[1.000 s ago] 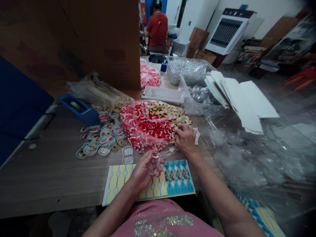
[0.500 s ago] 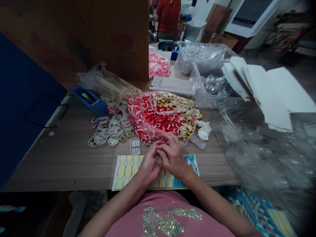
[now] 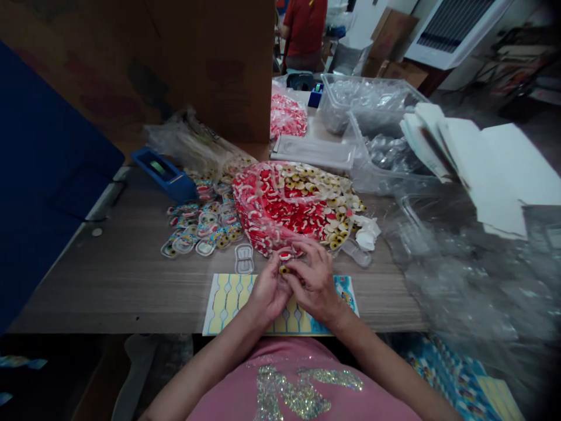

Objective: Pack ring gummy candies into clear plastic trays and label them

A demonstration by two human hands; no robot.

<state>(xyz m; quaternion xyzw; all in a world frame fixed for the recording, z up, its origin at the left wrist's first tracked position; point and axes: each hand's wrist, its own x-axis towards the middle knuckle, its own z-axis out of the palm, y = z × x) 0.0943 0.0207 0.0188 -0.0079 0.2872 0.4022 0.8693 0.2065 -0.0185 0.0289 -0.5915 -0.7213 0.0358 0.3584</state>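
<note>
Close together over the sheet, my left hand (image 3: 268, 287) and my right hand (image 3: 316, 282) are both closed. My left fingers hold what looks like a small clear plastic case, mostly covered by the hands. A red-and-white candy-like piece (image 3: 285, 256) shows at its far end. Between my right thumb and fingers is a round yellow eye-shaped piece (image 3: 284, 269) with a dark centre. Just beyond the hands lies a clear plastic bag (image 3: 249, 202) of red-and-white pieces and yellow eye-shaped pieces. Under my hands is a printed yellow-and-blue label sheet (image 3: 223, 304).
Left of the bag are a pile of filled clear cases (image 3: 205, 225) and a blue tape dispenser (image 3: 166, 175). An opened clear case (image 3: 244, 259) lies near my left hand. Clear tubs (image 3: 385, 131), white cards (image 3: 495, 169) and plastic wrap (image 3: 473, 269) occupy the right.
The yellow eye-shaped piece and the red-and-white piece show more clearly between my hands. My right fingers have lifted slightly apart from the left. The whole view has shifted a little.
</note>
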